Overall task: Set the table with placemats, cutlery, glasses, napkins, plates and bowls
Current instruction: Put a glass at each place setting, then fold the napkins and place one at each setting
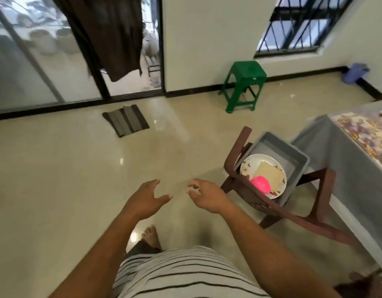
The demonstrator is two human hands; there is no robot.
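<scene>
Fetching tableware: both hands are reaching forward empty, fingers loosely spread.

The left hand and right hand are hovering above the floor, gripping nothing. A white plate carrying a pale napkin and pink bowl is resting in a grey tub on a brown chair beside the table. Judged next: swinging rightward to lift the plate.

I see a glossy beige tiled floor, a green stool against the white wall, a barred window and a sliding glass door.
</scene>
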